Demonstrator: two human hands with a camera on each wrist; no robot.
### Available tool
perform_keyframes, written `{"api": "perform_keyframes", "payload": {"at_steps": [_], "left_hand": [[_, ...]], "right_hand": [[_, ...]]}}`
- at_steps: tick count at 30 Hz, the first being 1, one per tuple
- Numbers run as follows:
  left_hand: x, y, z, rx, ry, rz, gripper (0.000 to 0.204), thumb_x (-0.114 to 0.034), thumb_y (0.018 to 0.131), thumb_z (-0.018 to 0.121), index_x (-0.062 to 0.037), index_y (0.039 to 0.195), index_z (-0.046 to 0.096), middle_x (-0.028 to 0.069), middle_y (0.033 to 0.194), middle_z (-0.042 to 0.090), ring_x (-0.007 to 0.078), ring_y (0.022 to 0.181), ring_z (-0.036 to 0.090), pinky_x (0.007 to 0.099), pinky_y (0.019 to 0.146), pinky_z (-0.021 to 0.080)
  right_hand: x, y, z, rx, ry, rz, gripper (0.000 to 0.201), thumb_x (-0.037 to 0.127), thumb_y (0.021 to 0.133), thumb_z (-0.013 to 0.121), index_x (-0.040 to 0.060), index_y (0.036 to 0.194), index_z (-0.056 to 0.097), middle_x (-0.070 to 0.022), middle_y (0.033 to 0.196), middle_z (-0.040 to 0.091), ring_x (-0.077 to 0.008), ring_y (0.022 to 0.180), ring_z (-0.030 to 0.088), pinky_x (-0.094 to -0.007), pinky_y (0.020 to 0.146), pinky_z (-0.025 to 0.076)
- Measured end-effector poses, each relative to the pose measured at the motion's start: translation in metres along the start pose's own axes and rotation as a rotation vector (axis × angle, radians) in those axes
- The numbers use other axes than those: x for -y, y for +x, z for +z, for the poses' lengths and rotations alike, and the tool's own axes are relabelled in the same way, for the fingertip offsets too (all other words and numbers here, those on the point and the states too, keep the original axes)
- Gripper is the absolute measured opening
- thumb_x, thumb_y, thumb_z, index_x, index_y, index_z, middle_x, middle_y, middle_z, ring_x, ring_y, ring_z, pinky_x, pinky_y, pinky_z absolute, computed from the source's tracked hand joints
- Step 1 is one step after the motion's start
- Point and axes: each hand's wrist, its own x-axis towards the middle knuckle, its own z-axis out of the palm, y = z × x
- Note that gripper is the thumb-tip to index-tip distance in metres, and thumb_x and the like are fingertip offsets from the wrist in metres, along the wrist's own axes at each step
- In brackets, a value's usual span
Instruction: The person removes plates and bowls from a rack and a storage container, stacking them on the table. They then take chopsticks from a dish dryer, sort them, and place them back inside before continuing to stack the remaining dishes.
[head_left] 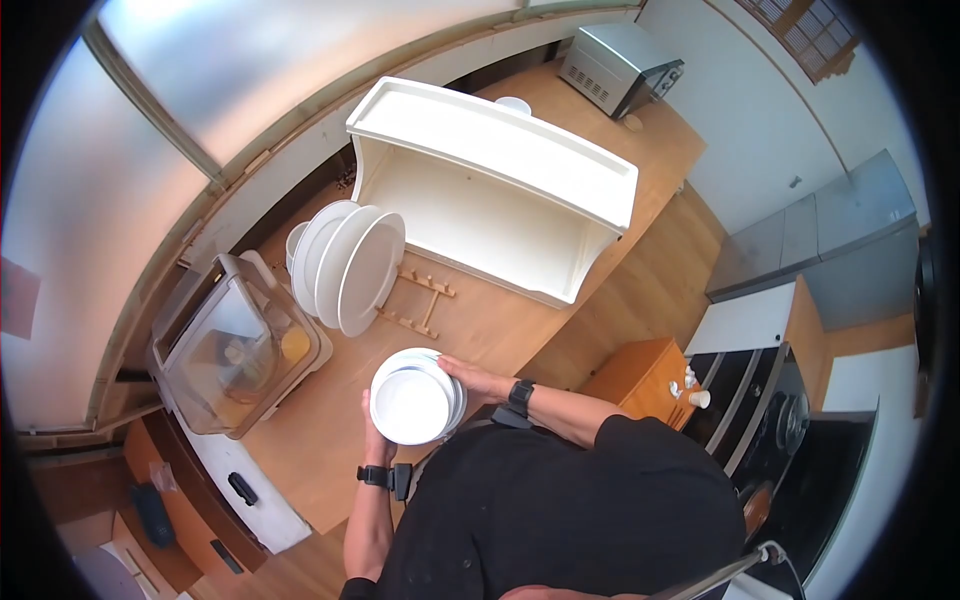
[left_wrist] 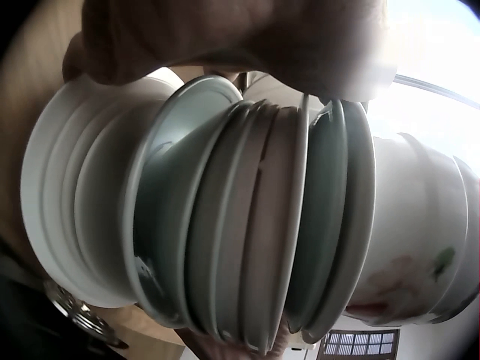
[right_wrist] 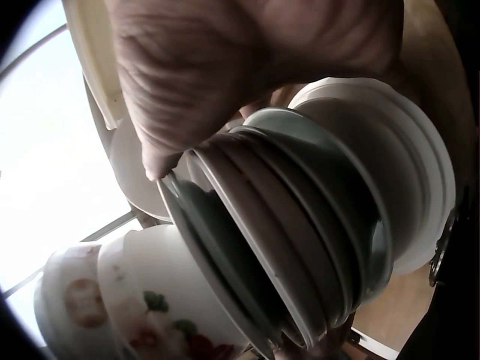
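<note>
Both hands hold a stack of dishes (head_left: 410, 405) in front of the black-clad torso. White bowls, pale green bowls (left_wrist: 169, 217) and thin-rimmed saucers sit one against another. At one end are white bowls with a flower print (right_wrist: 172, 292). The left hand (head_left: 376, 436) grips one side of the stack, and the right hand (head_left: 474, 380) holds the opposite side near the rims. In the wrist views each hand's palm side fills the upper part, and most fingertips are hidden behind the dishes.
Large white plates (head_left: 370, 270) stand upright by a wooden plate rack (head_left: 432, 310). To the left is a clear-lidded box (head_left: 225, 345). A white open shelf unit (head_left: 480, 200) lies along the table (head_left: 500, 330), with a toaster oven (head_left: 610, 75) at its far end.
</note>
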Motion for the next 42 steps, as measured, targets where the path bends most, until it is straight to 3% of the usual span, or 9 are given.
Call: {"api": "perform_keyframes", "payload": {"at_steps": [9,18,21,22,29,30,33,36,42], "left_hand": [[0.003,0.052,0.097,0.033,-0.159,-0.023,0.071,-0.062,0.102,0.029,-0.0055,0.142,0.046,0.0132,0.133,0.06,0.025,0.116,0.062,0.0366,0.097,0.055],[-0.003,0.091,0.161,0.084,-0.234,-0.033,0.069,-0.061,0.103,0.029,-0.0072,0.143,0.045,0.012,0.136,0.057,0.0227,0.118,0.061,0.0353,0.097,0.054],[-0.011,0.109,0.189,0.028,-0.206,-0.027,0.068,-0.061,0.103,0.029,-0.008,0.143,0.044,0.0112,0.138,0.056,0.0222,0.12,0.06,0.0346,0.098,0.054],[-0.015,0.116,0.198,0.002,-0.184,-0.02,0.069,-0.061,0.103,0.028,-0.0083,0.144,0.044,0.0108,0.139,0.056,0.022,0.12,0.06,0.0344,0.098,0.054],[-0.022,0.168,0.24,0.026,-0.063,0.045,0.073,-0.065,0.102,0.02,-0.0111,0.146,0.043,0.0083,0.143,0.051,0.02,0.131,0.049,0.0371,0.109,0.04],[-0.022,0.172,0.245,-0.001,-0.085,0.006,0.076,-0.067,0.101,0.019,-0.0106,0.145,0.044,0.0085,0.142,0.051,0.0207,0.132,0.047,0.0375,0.11,0.036],[-0.007,0.201,0.241,0.016,-0.066,0.008,0.075,-0.067,0.101,0.02,-0.0102,0.144,0.043,0.0081,0.142,0.051,0.0215,0.129,0.049,0.0382,0.11,0.037],[0.0,0.209,0.245,0.016,-0.08,0.027,0.074,-0.067,0.101,0.02,-0.0107,0.144,0.042,0.0073,0.141,0.05,0.0214,0.128,0.049,0.0395,0.11,0.036],[-0.004,0.227,0.255,0.004,-0.028,0.082,0.075,-0.067,0.101,0.019,-0.0114,0.146,0.04,0.0083,0.144,0.048,0.0214,0.132,0.046,0.0414,0.112,0.034]], "right_hand": [[0.11,-0.021,-0.092,-0.016,-0.381,-0.011,0.075,0.066,0.099,0.038,0.0131,0.153,0.032,-0.0117,0.149,0.04,-0.0243,0.138,0.037,-0.0424,0.109,0.038],[0.182,-0.025,-0.14,-0.058,-0.383,0.0,0.065,0.056,0.103,0.04,0.0045,0.143,0.046,-0.0138,0.139,0.053,-0.0224,0.129,0.047,-0.0362,0.108,0.04],[0.185,-0.006,-0.173,-0.049,-0.401,-0.09,0.065,0.057,0.103,0.04,0.006,0.143,0.047,-0.0126,0.136,0.054,-0.0207,0.124,0.05,-0.0353,0.1,0.045],[0.216,-0.02,-0.162,-0.088,-0.395,0.013,0.064,0.055,0.102,0.041,0.0073,0.144,0.047,-0.0165,0.141,0.052,-0.026,0.132,0.049,-0.0396,0.11,0.039],[0.261,0.002,-0.201,-0.136,-0.414,0.075,0.067,0.059,0.1,0.041,0.0064,0.14,0.053,-0.0124,0.136,0.057,-0.0212,0.124,0.053,-0.035,0.105,0.041],[0.264,0.007,-0.206,-0.179,-0.401,0.1,0.063,0.056,0.1,0.045,0.0059,0.136,0.057,-0.0115,0.134,0.059,-0.0199,0.123,0.053,-0.0348,0.104,0.041],[0.245,0.03,-0.235,-0.443,-0.539,-0.25,0.062,0.058,0.099,0.047,0.0064,0.131,0.059,-0.0069,0.111,0.065,-0.0169,0.096,0.061,-0.0298,0.079,0.05],[0.244,0.035,-0.263,-0.618,-0.613,-0.376,0.062,0.058,0.099,0.047,0.0063,0.131,0.059,-0.0071,0.111,0.065,-0.017,0.097,0.061,-0.0298,0.079,0.05],[0.242,0.038,-0.29,-0.755,-0.651,-0.334,0.062,0.057,0.099,0.047,0.006,0.132,0.059,-0.0075,0.112,0.065,-0.0172,0.097,0.061,-0.0298,0.079,0.05]]}}
